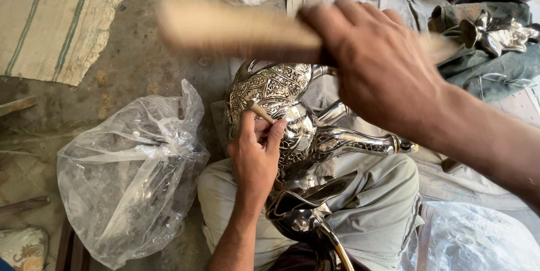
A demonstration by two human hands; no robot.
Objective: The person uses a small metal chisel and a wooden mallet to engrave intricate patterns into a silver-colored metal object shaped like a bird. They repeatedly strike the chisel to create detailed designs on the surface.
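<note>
Metal animal figure (pixel 292 119) was shiny silver with dense engraved floral scrollwork. Mallet (pixel 236 26) was pale wood. Mat (pixel 50 18) was beige with green stripes. Trousers (pixel 377 203) were khaki.

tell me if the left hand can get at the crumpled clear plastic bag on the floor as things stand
Probably not right away. The left hand is pinching a small wooden punch against the engraved silver metal figure on the lap. The crumpled clear plastic bag lies just beside that arm, with nothing between them.
</note>
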